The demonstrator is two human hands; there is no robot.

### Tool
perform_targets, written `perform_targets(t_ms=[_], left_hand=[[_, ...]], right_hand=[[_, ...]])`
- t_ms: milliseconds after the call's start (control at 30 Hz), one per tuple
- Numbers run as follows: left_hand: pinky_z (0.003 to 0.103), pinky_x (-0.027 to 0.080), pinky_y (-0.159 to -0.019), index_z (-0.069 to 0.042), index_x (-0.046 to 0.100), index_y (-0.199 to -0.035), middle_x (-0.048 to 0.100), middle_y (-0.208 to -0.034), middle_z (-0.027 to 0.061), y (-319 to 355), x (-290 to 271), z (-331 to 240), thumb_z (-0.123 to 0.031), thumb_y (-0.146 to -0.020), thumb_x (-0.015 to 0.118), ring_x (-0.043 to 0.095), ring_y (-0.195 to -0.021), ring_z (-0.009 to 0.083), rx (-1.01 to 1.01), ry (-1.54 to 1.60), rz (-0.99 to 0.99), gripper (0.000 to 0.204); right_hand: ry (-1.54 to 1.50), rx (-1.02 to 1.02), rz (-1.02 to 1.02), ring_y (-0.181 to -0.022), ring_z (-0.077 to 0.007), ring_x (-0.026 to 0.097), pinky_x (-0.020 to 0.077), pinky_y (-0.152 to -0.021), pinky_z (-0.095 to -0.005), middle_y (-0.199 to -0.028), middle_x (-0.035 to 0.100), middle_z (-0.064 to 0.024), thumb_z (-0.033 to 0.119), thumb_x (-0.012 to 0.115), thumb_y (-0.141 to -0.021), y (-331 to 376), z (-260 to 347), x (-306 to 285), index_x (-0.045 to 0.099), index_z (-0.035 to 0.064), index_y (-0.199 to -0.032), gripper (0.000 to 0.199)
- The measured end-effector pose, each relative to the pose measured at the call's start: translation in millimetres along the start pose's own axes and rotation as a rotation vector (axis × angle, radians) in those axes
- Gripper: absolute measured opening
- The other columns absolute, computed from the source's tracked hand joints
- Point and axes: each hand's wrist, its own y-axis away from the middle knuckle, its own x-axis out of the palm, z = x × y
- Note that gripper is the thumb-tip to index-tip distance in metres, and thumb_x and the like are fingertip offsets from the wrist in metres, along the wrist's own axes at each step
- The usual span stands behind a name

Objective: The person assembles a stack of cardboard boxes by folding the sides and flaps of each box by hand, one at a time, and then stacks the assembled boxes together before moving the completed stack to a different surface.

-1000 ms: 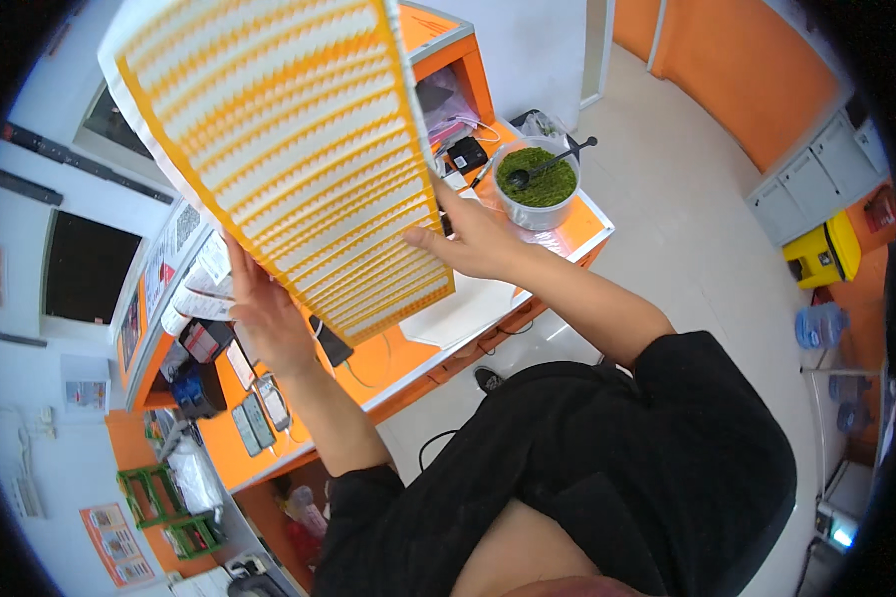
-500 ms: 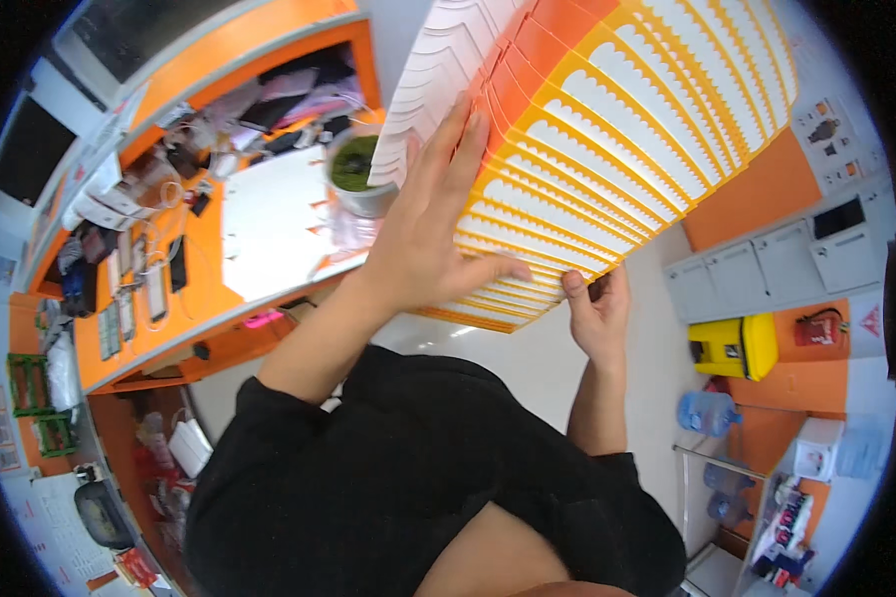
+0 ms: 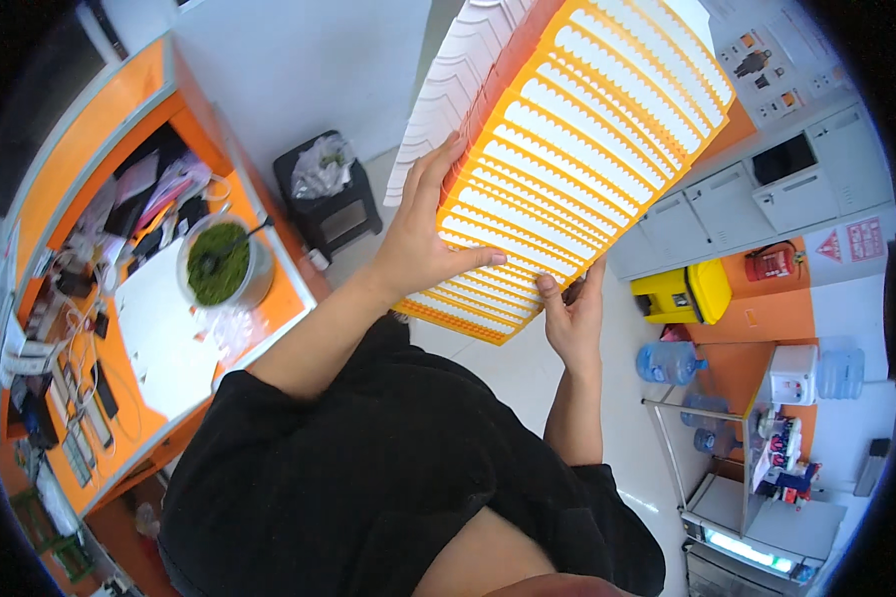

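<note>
A thick, fanned stack of flat card sheets, orange with white scalloped bands and a plain white side, is tilted up in front of my chest. My left hand grips its left edge, fingers along the red-orange strip and thumb over the front. On the lower right edge, my right hand pinches the stack with the thumb in front; its other fingers are partly hidden behind. The sheets overlap in steps, and both hands hold them together.
On the left is an orange desk with a white sheet, cables, phones and a tub of green moss-like stuff. A black stool carries a plastic bag. Right are lockers, a yellow bin, water bottles and a metal-framed rack.
My view has turned rightward: the desk has shifted left and the black stool has come into sight. Both hands keep their hold on the card stack, now slightly lower and further left in view.
</note>
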Motion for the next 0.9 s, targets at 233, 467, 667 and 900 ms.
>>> perform_targets(t_ms=[233, 467, 667, 900], left_hand=[[0.046, 0.028, -0.12, -0.004, 0.021, -0.156, 0.031, -0.157, 0.0216, -75, -19, 104, -0.023, -0.065, 0.098, 0.034, -0.146, 0.0324, 0.109, 0.028, -0.059, 0.121], [0.048, 0.024, -0.121, -0.005, 0.026, -0.156, 0.03, -0.159, 0.0236, -107, -24, 145, -0.053, -0.073, 0.086, 0.028, -0.148, 0.0379, 0.117, 0.312, -0.095, 0.113], [0.046, 0.021, -0.123, 0.004, 0.041, -0.148, 0.03, -0.156, 0.0203, -106, -33, 219, -0.063, -0.1, 0.048, 0.025, -0.15, 0.0328, -0.176, 0.348, -0.021, 0.082], [0.044, 0.024, -0.122, 0.001, 0.043, -0.146, 0.041, -0.152, 0.019, -107, -18, 328, -0.069, -0.099, 0.044, 0.035, -0.145, 0.0313, -0.539, 0.039, 0.044, 0.085]], right_hand=[[0.086, 0.018, -0.007, -0.123, -0.0301, 0.061, 0.0511, -0.102, -0.0426, -0.134, 0.057, -0.0236, 0.012, 0.067, -0.098, -107, -40, 28, 0.01, 0.0043, -0.158, 0.083], [-0.16, -0.074, -0.062, -0.123, -0.0243, 0.057, 0.0472, -0.099, -0.0423, -0.137, 0.057, -0.016, 0.01, 0.067, -0.098, -156, -114, 22, 0.015, 0.0136, -0.158, 0.08], [-1.056, 0.465, 0.129, -0.134, -0.0308, 0.052, 0.0409, -0.112, -0.053, -0.145, 0.057, -0.0076, 0.075, 0.049, -0.092, -249, -199, 2, 0.047, 0.0148, -0.15, 0.084], [-0.847, 0.821, 0.339, -0.129, -0.0297, 0.056, 0.046, -0.108, -0.0517, -0.142, 0.059, -0.009, 0.071, 0.049, -0.094, -370, -326, 50, 0.049, 0.0119, -0.147, 0.079]])
